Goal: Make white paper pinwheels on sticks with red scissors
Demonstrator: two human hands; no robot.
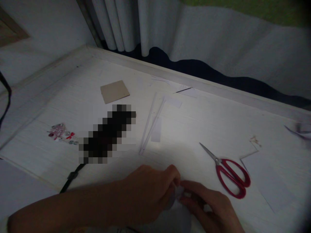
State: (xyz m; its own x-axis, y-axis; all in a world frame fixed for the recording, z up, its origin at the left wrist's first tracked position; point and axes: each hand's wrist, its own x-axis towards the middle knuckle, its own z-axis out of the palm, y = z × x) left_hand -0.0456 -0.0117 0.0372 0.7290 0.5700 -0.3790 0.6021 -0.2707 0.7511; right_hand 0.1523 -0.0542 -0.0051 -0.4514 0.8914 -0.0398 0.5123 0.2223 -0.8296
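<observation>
At the bottom middle, my left hand (155,186) is closed, with its thumb and fingers pinching a small whitish piece (179,192). My right hand (211,204) comes in from the lower right and pinches the same piece from the other side, fingertips almost touching those of the left. The piece looks thin, like paper or clear plastic; which one I cannot tell, as the fingers cover much of it. Scissors (225,171) with red handles lie to the right of my right hand, their blades pointing up and left.
Behind my hands lie clear strips (152,124) and a white paper piece (156,130). A brown cardboard square (115,92), red and pink trinkets (62,132) and a blurred-out dark object (107,134) are to the left. White sheets (269,181) lie right. A raised rim and curtain (218,42) close the back.
</observation>
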